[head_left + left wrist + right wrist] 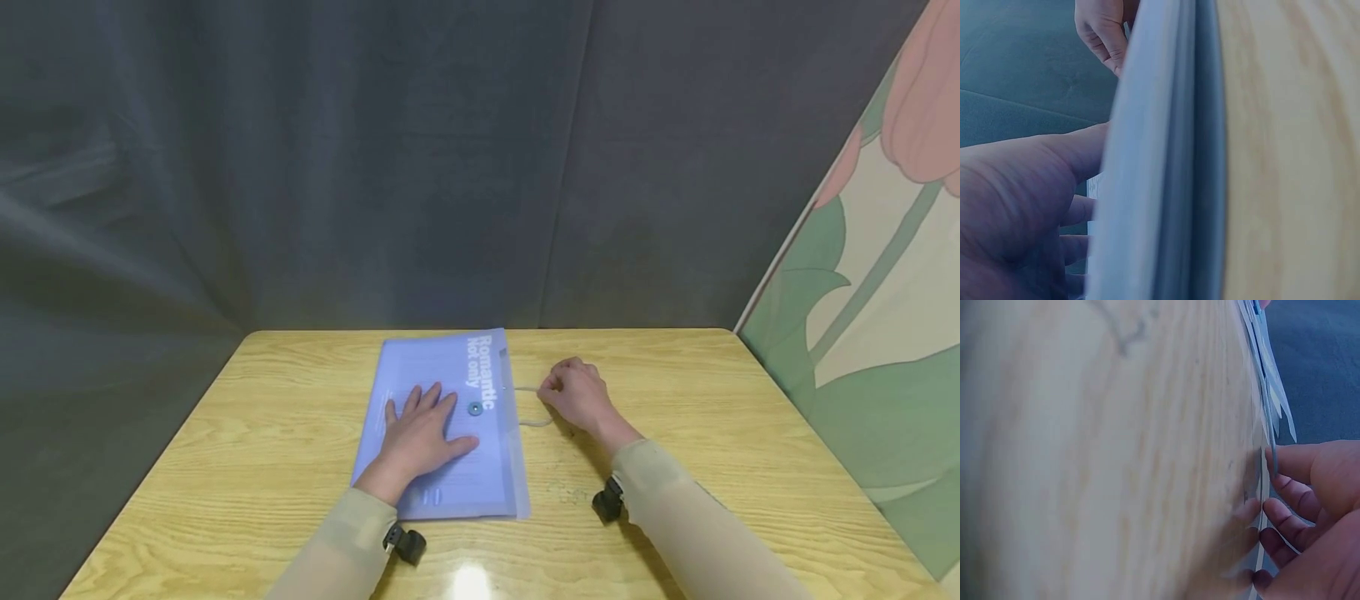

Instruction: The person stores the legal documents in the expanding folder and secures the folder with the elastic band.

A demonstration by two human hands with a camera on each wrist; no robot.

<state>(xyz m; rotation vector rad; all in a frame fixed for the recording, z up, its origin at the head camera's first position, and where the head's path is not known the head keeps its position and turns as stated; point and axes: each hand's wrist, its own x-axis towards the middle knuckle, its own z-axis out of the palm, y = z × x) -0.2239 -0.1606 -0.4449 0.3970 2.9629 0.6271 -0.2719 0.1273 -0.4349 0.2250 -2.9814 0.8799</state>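
A translucent blue-violet document folder (457,492) with white lettering lies on the table, sheets showing through its cover. My left hand (423,437) rests on it with fingers spread; in the left wrist view the folder's layered edge (1141,162) hides its fingertips. A round button (476,408) sits on the folder right of that hand. From the folder's right edge a pale string (535,422) runs to my right hand (581,396), which pinches it just off the folder. In the right wrist view, the string (1270,419) reaches the fingertips, near the table surface.
The wooden table (285,425) extends around the folder on all sides. A dark curtain (420,167) hangs behind its far edge. On the right stands a panel with a flower print (885,350). Dark wrist cameras (408,546) are strapped to both sleeves.
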